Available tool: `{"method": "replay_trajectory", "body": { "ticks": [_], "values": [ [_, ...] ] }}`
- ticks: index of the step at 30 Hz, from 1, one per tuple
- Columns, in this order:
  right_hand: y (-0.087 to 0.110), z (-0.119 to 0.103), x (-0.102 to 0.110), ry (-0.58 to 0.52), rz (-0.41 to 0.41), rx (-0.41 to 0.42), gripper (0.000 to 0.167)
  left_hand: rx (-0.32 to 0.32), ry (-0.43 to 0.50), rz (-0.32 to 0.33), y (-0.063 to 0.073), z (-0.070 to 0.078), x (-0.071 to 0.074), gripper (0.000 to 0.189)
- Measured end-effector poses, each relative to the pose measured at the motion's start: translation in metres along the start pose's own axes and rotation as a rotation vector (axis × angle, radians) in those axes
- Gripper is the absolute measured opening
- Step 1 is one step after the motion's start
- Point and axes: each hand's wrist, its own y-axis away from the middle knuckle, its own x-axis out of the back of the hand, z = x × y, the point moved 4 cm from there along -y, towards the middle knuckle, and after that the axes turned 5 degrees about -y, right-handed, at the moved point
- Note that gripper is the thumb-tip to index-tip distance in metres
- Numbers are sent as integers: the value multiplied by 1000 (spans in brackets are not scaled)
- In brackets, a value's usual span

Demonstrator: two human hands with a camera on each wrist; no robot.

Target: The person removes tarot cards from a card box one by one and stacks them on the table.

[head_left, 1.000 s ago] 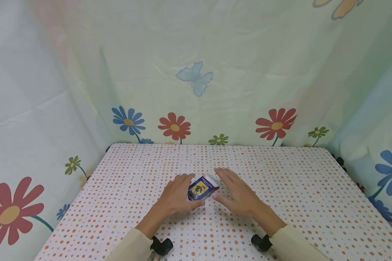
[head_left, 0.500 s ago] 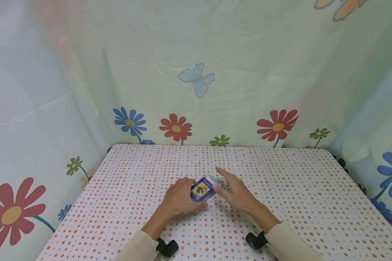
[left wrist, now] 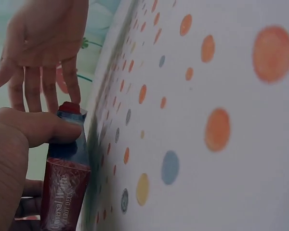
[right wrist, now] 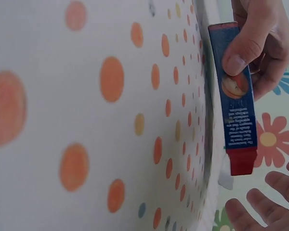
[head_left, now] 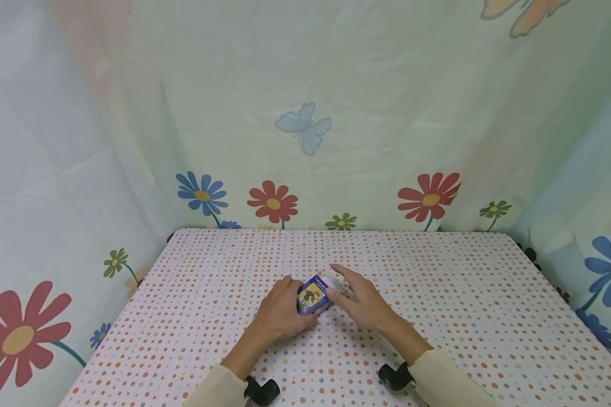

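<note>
My left hand point(head_left: 280, 308) grips a tarot deck box point(head_left: 312, 295) over the middle of the table. The box has a blue front with a yellow picture, and its red side reads "Universal Waite Tarot Deck" in the left wrist view. In that view the left thumb point(left wrist: 62, 130) presses on a narrow blue side. A red flap point(right wrist: 242, 161) sticks out at the end facing my right hand, with a white piece point(right wrist: 225, 175) beside it. My right hand point(head_left: 364, 302) is beside that end, fingers spread and relaxed; its thumb overlaps the box's right edge in the head view.
The table point(head_left: 224, 260) wears a white cover with coloured dots. A curtain point(head_left: 377, 113) printed with flowers and butterflies hangs behind it and at both sides. A black wrist mount point(head_left: 262, 391) sits at the left sleeve, another mount point(head_left: 394, 377) at the right.
My right hand has moved left, bringing its thumb to the box's right end. The left hand and the box have shifted slightly right.
</note>
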Motion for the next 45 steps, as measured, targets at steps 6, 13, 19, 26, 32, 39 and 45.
{"method": "replay_trajectory", "body": {
  "ticks": [6, 13, 19, 26, 32, 39, 45],
  "values": [
    [1, -9, 0, 28, 31, 47, 61, -8, 17, 45, 8, 4, 8, 70],
    [5, -22, 3, 93, 118, 154, 44, -62, 13, 138, 18, 8, 16, 65],
    [11, -34, 4, 104, 134, 206, 35, -109, 19, 196, 28, 14, 23, 64],
    [21, -45, 7, 114, 139, 229, 32, -176, 61, 273, 38, 22, 34, 63],
    [26, -52, 9, 98, 164, 258, 25, -234, 93, 349, 47, 28, 44, 65],
    [28, -57, 8, 41, 150, 239, 20, -244, 105, 342, 59, 28, 46, 67],
    [27, -57, 4, 8, 86, 216, 22, -214, 131, 336, 70, 23, 43, 69]
  ]
}}
